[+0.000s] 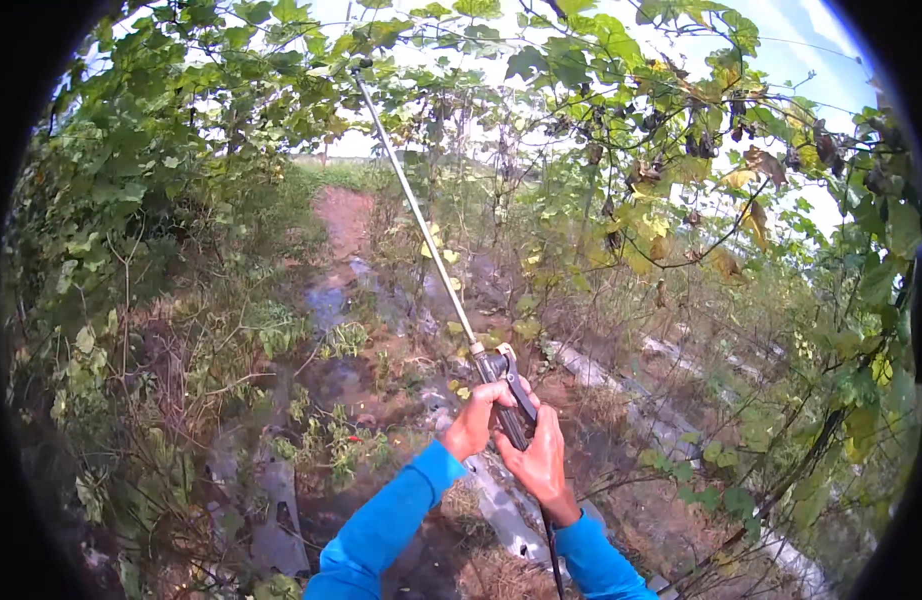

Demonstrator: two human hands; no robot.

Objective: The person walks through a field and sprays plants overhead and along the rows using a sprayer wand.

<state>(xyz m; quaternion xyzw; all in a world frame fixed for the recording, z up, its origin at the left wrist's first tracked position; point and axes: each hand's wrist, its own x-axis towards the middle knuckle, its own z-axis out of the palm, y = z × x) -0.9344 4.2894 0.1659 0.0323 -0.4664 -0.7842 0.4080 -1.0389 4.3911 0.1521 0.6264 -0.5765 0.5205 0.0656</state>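
Both my hands are closed around the black handle of a sprayer wand [413, 205], whose long metal tube slants up and away to the left. A dark nozzle tips the tube, up among the vine leaves. My left hand [471, 418] wraps the handle from the left, near where the tube joins it. Lower on the grip, my right hand [538, 455] holds it from the right, beside the trigger lever. From the bottom of the handle a black hose [554, 555] runs down past my right wrist. Blue sleeves cover both forearms.
Climbing vines [121, 190] rise on the left and hang overhead, with dried leaves [756, 165] at upper right. Torn plastic mulch strips [586, 367] lie along the ground. Between the plants a reddish dirt path [343, 215] leads away. Thin wires cross above.
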